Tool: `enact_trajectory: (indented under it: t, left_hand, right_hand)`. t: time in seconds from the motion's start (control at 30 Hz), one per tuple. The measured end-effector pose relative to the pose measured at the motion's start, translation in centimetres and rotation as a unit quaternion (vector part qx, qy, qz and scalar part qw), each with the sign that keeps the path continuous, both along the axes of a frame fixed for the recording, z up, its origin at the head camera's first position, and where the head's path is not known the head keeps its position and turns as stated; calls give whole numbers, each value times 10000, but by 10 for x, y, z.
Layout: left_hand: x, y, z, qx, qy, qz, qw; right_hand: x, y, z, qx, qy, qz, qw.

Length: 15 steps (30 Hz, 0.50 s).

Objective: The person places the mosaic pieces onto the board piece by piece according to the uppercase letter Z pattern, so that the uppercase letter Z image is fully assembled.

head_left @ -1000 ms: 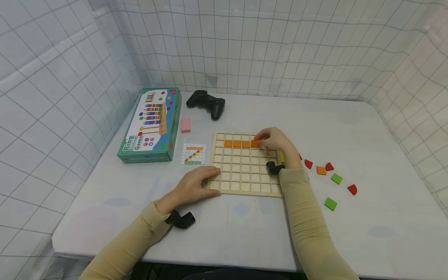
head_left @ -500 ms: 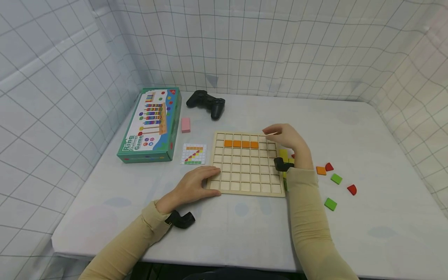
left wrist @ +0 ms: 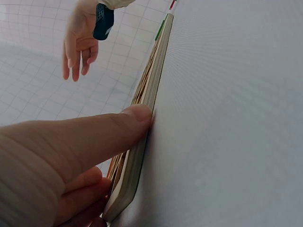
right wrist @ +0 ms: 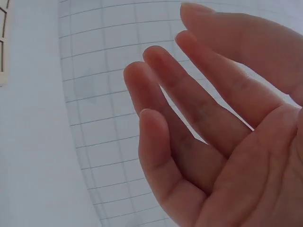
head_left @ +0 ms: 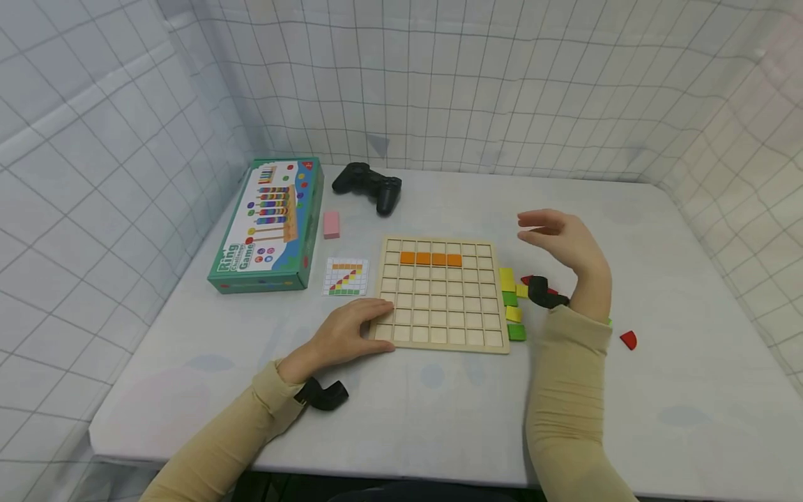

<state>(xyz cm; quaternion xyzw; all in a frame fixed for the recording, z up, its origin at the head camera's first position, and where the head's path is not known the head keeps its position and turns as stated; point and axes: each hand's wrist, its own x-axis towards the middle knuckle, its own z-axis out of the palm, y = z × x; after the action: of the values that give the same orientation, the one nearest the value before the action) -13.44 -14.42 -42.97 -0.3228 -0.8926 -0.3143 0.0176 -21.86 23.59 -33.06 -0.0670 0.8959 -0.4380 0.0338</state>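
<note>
A wooden grid board point(head_left: 439, 300) lies mid-table, with a row of several orange square tiles point(head_left: 431, 259) in its second row from the top. My left hand point(head_left: 343, 331) holds the board's near left corner, thumb along the front edge and fingers at the left side; the left wrist view shows the thumb point(left wrist: 94, 137) against the rim. Raised beyond the board's right side, my right hand point(head_left: 564, 240) has nothing in it, its fingers loosely bent apart. Yellow tiles point(head_left: 506, 279) and green tiles point(head_left: 517, 332) lie along the board's right edge, partly with red pieces point(head_left: 525, 280) behind the right wrist.
A small pattern card point(head_left: 346, 277) lies left of the board. Behind it are a pink block point(head_left: 331, 224), a green game box point(head_left: 266, 223) and a black game controller point(head_left: 369, 187). A red quarter-round piece point(head_left: 629, 339) lies at right, and gridded curtains surround the table.
My right hand let go of the last orange tile on the board, then rose and moved right, away from the board. The left hand stayed at the corner.
</note>
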Motion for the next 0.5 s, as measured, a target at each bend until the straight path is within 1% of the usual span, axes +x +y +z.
enact_trajectory:
  t: [0.1,0.23,0.37,0.5]
  left_hand:
    - [0,0,-1,5,6,-5,10000]
    - [0,0,-1,34,18,-8,10000]
    - [0,0,-2,35,18,5,10000]
    - [0,0,-2,52,43,-10,10000]
  right_hand:
    - [12,9,11,-203,201,-81,9996]
    - [23,23,24,-487,502,63,9975]
    - [26,39,31,-542,725,264,9955]
    - [26,54,30,-392,813,456,9949]
